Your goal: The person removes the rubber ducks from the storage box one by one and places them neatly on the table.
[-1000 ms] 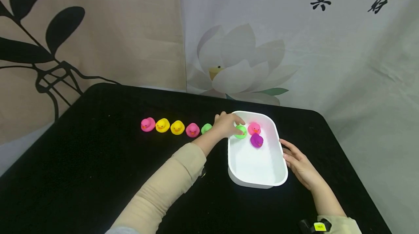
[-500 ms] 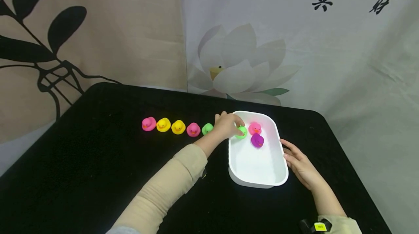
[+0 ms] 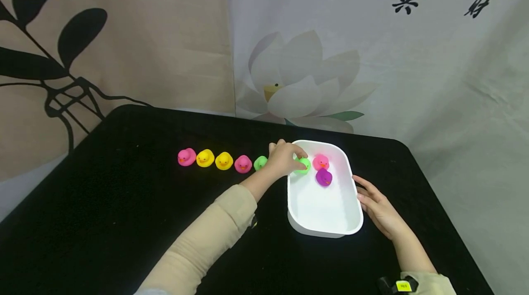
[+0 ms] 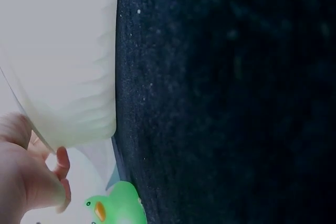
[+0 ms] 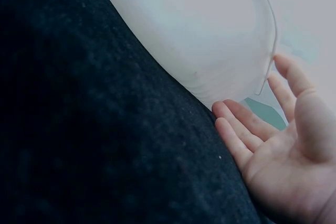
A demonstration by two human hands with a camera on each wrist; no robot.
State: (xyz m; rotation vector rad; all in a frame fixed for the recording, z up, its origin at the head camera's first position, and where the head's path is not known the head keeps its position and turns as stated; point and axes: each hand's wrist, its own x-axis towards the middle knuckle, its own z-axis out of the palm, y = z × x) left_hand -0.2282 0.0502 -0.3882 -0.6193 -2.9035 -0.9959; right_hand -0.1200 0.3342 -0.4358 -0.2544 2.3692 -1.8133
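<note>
A white tub (image 3: 324, 228) stands on the black table (image 3: 124, 203). At its far end lie a green duck (image 3: 304, 166), a pink duck (image 3: 320, 162) and a purple duck (image 3: 324, 177). My left hand (image 3: 284, 157) reaches over the tub's left rim, and its curled fingers grip the green duck. My right hand (image 3: 375, 204) lies open against the tub's right wall, fingers straight. In the right wrist view that hand (image 5: 273, 150) sits beside the tub (image 5: 210, 40). The left wrist view shows the tub's wall (image 4: 58, 61), my left hand's fingers (image 4: 60, 179) and a green duck (image 4: 118, 207).
A row of ducks stands left of the tub: pink (image 3: 187, 157), yellow (image 3: 205, 158), yellow (image 3: 223, 160), pink (image 3: 243, 164) and green (image 3: 260, 163). Printed cloth (image 3: 297, 56) hangs behind the table. The table's edge runs close on the right (image 3: 446, 221).
My left hand and the green duck under its fingers have shifted slightly left inside the tub. The right hand and the other ducks have stayed put.
</note>
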